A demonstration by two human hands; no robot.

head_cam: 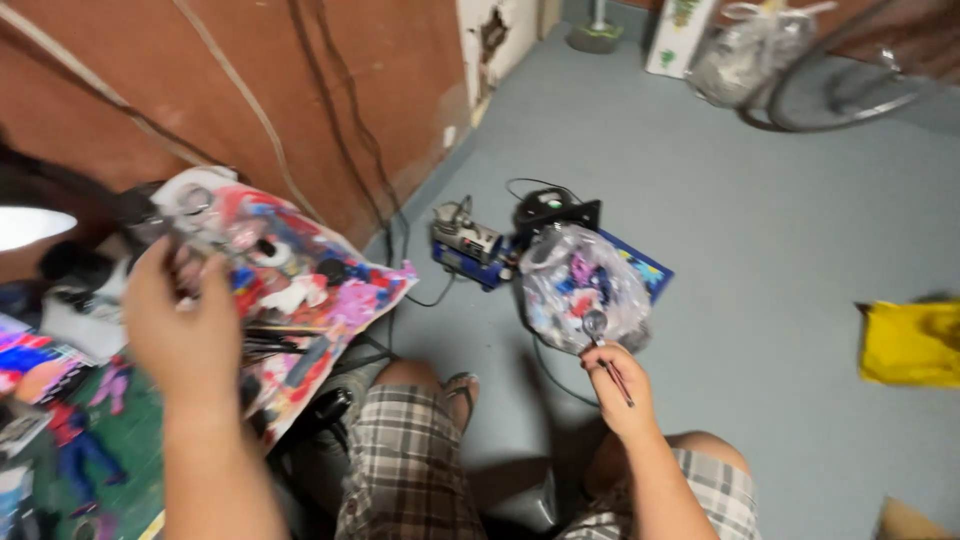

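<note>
Right hand (622, 385) clenched round a thin airbrush-like tool (606, 352): dark stem runs down past the fingers, small round metal cup sticks up just above them. Tool tip sits right in front of a clear plastic bag (583, 283) stuffed with coloured bits, on the grey floor (780, 230). Whether the tip touches the bag: can't tell.

Left hand (182, 318) raised, fingers curled at the top edge of a paint-smeared sheet (300, 290), far left of the bag. Something small and blurred at the fingertips; can't tell if it's gripped.

Counts: one tool, one stuffed bag by it, one painted sheet, two hands. One blue-and-silver compressor (468, 248) just left of the bag, black cable (545, 190) looping behind it. One yellow cloth (910, 343) well right of the bag. One second clear bag (745, 50) far behind, by a curved metal wheel rim (850, 105). A few dark brushes (275, 342) lie on the sheet, number unclear. Plaid shorts (400, 460) below the bag, one sandalled foot (462, 392) near it.
</note>
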